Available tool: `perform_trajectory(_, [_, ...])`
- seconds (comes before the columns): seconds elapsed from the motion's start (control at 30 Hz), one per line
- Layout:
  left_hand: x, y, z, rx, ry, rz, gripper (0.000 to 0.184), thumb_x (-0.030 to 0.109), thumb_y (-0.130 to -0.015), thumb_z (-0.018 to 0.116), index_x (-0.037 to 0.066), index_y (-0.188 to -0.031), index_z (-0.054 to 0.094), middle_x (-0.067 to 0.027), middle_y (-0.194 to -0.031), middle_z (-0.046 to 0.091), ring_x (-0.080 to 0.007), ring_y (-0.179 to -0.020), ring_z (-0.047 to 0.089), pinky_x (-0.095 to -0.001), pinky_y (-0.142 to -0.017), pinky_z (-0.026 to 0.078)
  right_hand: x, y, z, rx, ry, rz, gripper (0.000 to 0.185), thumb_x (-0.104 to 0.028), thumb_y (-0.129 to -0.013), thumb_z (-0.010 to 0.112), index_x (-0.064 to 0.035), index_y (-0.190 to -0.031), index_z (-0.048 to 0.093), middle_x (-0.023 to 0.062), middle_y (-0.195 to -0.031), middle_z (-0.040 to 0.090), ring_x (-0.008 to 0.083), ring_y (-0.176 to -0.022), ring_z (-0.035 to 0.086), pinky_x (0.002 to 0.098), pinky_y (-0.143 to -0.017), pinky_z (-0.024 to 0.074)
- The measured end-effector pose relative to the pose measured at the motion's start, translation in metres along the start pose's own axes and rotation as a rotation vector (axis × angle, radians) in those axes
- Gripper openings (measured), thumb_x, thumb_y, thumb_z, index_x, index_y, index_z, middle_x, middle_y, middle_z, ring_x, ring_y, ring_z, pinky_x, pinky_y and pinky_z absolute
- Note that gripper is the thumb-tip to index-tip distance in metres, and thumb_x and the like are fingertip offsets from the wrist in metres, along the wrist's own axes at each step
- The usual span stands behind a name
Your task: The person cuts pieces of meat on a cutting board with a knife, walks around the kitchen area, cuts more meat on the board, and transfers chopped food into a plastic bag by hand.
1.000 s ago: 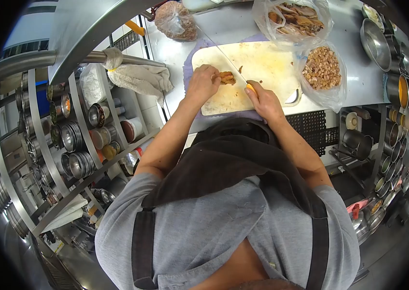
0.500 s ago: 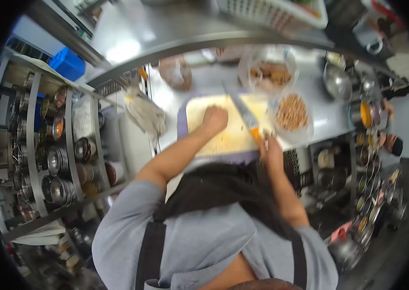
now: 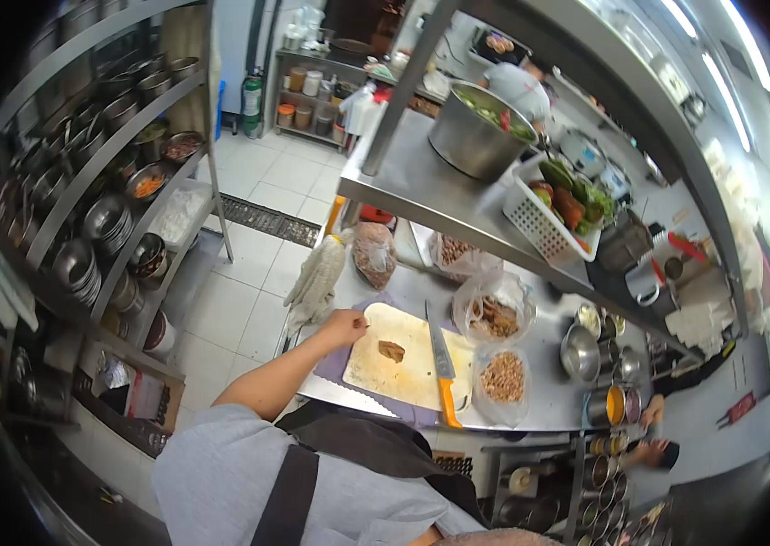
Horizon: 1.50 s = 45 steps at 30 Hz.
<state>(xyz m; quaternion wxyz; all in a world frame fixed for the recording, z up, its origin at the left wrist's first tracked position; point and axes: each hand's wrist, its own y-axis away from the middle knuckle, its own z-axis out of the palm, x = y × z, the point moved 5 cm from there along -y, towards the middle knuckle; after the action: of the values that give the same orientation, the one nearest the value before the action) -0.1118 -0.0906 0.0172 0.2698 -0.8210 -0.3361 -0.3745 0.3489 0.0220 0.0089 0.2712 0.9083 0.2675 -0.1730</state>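
My left hand (image 3: 346, 328) hovers at the left edge of the cream cutting board (image 3: 380, 387), fingers pressed together; a tiny dark bit shows at the fingertips, too small to name. On the board lies a brown piece of meat (image 3: 391, 351). To its right a large knife (image 3: 440, 350) with an orange handle rests untouched, its handle passing over the board's near edge. Under the board is a purple cloth (image 3: 334, 366). My right hand does not show. Beside the board stand a bag of chopped meat (image 3: 502, 377) and a bag of larger brown pieces (image 3: 494, 317).
A steel shelf (image 3: 421, 187) above the table carries a big pot (image 3: 476, 136) and a white vegetable basket (image 3: 544, 218). Grey gloves (image 3: 317, 278) hang at the table's left end. Racks of bowls (image 3: 112, 223) stand left. Another person's hands (image 3: 650, 452) show at right.
The view has swung up and left. My right hand has let go of the knife and left the view. My left hand has moved off the board's middle, where the meat piece now shows.
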Motion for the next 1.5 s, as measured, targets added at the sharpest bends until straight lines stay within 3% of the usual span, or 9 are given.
perform_trajectory(0.27, [-0.116,0.108,-0.114,0.302,-0.16,-0.348,0.016,0.019,-0.075,0.068,0.006,-0.083,0.069,-0.0129,-0.075,0.069,-0.0259,-0.071,0.067,-0.0344,-0.067,0.054,0.068,-0.016,0.004,0.226,0.097,0.121,0.028,-0.023,-0.086,0.062,0.0009,-0.099,0.067,0.0254,-0.091,0.067,0.0427,-0.09,0.064,0.0506,-0.08,0.05])
perform_trajectory(0.4, [-0.223,0.216,-0.139,-0.057,-0.574,-0.476,0.022,0.028,-0.076,0.063,0.008,-0.083,0.071,-0.0164,-0.082,0.07,-0.0327,-0.079,0.068,-0.0436,-0.075,0.054,0.085,-0.019,0.077,0.153,0.041,0.003,0.026,-0.024,-0.085,0.062,-0.0008,-0.092,0.071,0.0227,-0.089,0.068,0.0412,-0.09,0.065,0.0482,-0.082,0.0514])
perform_trajectory(0.5, [-0.287,0.346,-0.163,-0.799,-0.935,-0.71,0.035,0.03,-0.084,0.053,0.006,-0.103,0.072,-0.0215,-0.116,0.064,-0.0337,-0.11,0.062,-0.0428,-0.09,0.051,0.04,0.03,0.108,0.065,0.015,0.011,0.025,-0.024,-0.084,0.062,-0.0019,-0.092,0.071,0.0218,-0.088,0.069,0.0405,-0.09,0.066,0.048,-0.082,0.0516])
perform_trajectory(0.7, [-0.365,0.483,-0.216,-0.777,-0.732,-0.949,0.037,0.024,-0.074,0.064,0.004,-0.105,0.069,-0.0231,-0.116,0.064,-0.0354,-0.108,0.062,-0.043,-0.091,0.05,-0.02,0.069,0.14,-0.049,0.059,-0.018,0.025,-0.023,-0.084,0.059,-0.0027,-0.092,0.071,0.0221,-0.092,0.068,0.04,-0.09,0.066,0.0481,-0.081,0.0521])
perform_trajectory(0.93, [-0.434,0.338,-0.246,-0.695,-0.64,-0.776,0.032,0.023,-0.068,0.07,0.003,-0.094,0.071,-0.0214,-0.1,0.069,-0.0365,-0.096,0.066,-0.0444,-0.084,0.052,-0.105,0.078,0.148,-0.109,0.244,0.076,0.024,-0.022,-0.084,0.056,-0.0035,-0.091,0.07,0.0223,-0.096,0.068,0.0395,-0.091,0.066,0.0483,-0.08,0.0527])
perform_trajectory(1.1, [-0.401,0.235,-0.34,-0.099,-0.085,-0.821,0.024,0.024,-0.074,0.068,0.004,-0.086,0.072,-0.0157,-0.088,0.071,-0.033,-0.085,0.068,-0.0428,-0.077,0.053,-0.196,0.014,0.244,-0.306,0.405,-0.32,0.023,-0.02,-0.082,0.054,-0.0005,-0.081,0.066,0.0228,-0.088,0.066,0.0399,-0.083,0.065,0.0489,-0.076,0.0515])
perform_trajectory(1.27, [-0.476,0.25,-0.373,-0.341,-0.184,-1.051,0.015,0.021,-0.075,0.071,0.01,-0.086,0.073,-0.0105,-0.086,0.072,-0.0246,-0.081,0.069,-0.0378,-0.073,0.053,-0.439,-0.031,0.312,-0.245,-0.079,-0.737,0.032,-0.027,-0.089,0.058,0.0005,-0.105,0.064,0.025,-0.097,0.066,0.0435,-0.093,0.062,0.0473,-0.081,0.049])
perform_trajectory(1.37, [-0.563,0.255,-0.34,-0.698,-0.437,-0.75,0.015,0.022,-0.075,0.072,0.011,-0.086,0.073,-0.0087,-0.084,0.073,-0.0223,-0.077,0.069,-0.0361,-0.071,0.054,-0.534,-0.037,0.279,-0.332,-0.085,-0.787,0.03,-0.027,-0.09,0.057,-0.0024,-0.106,0.065,0.0242,-0.096,0.066,0.0431,-0.093,0.062,0.0479,-0.081,0.0494])
perform_trajectory(1.5, [-0.522,0.216,-0.363,-0.306,-0.171,-0.986,0.015,0.023,-0.074,0.074,0.013,-0.086,0.073,-0.0073,-0.083,0.073,-0.0219,-0.074,0.069,-0.0362,-0.07,0.054,-0.52,-0.104,0.29,-0.369,0.12,-0.59,0.033,-0.03,-0.09,0.057,-0.0049,-0.109,0.065,0.0227,-0.095,0.067,0.0419,-0.092,0.063,0.0485,-0.081,0.0498])
